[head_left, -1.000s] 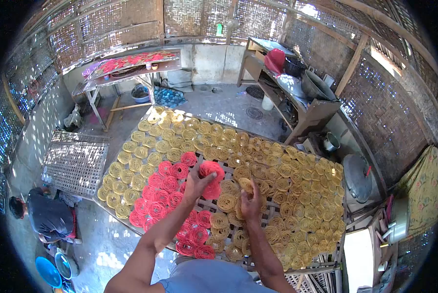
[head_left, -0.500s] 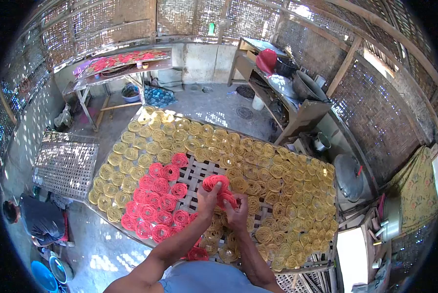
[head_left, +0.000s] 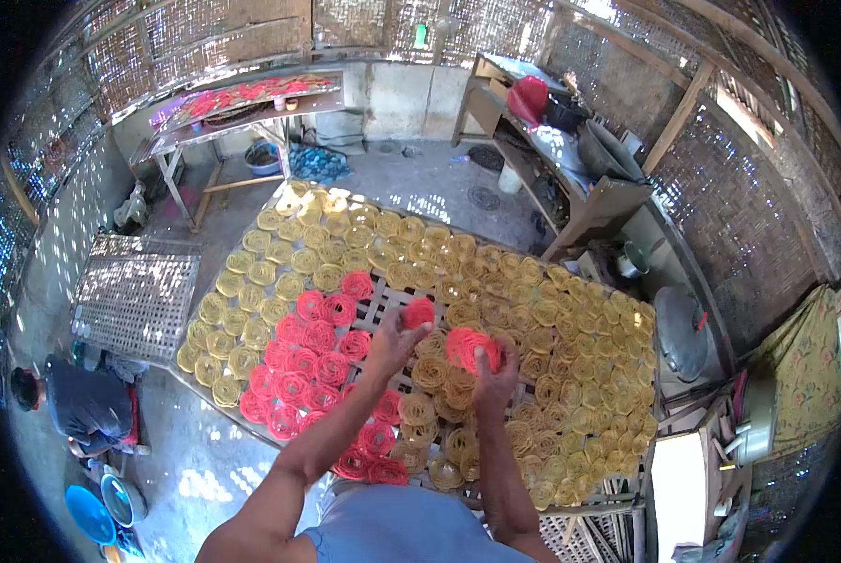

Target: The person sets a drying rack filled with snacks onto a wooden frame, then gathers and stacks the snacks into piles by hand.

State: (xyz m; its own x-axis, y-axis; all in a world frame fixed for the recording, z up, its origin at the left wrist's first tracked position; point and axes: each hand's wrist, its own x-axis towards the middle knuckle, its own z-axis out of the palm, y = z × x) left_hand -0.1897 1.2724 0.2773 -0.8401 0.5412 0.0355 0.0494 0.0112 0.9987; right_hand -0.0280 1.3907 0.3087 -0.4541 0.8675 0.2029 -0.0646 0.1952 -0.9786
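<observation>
My left hand (head_left: 394,343) pinches one red coiled nest of noodle-like strands (head_left: 417,313) by its edge, just above the lattice tray. To its right, my right hand (head_left: 495,373) grips a small stack of red coiled nests (head_left: 468,347), thumb on top. How many are stacked there is hard to make out. Flat red coils (head_left: 300,360) lie in rows on the tray left of my hands. Yellow coils (head_left: 584,375) cover the right side and the far edge. Some bare woven slats (head_left: 377,305) show beyond my left hand.
A person (head_left: 87,403) crouches at the lower left, near blue basins (head_left: 89,514). A woven panel (head_left: 134,286) leans at the left. At the back stands a table (head_left: 242,122) with red pieces on it. A wooden bench (head_left: 594,202) with a large pan runs along the right wall.
My hands have moved apart. The red coils they held together are now split, one in my left hand and the others in my right. The view has shifted slightly.
</observation>
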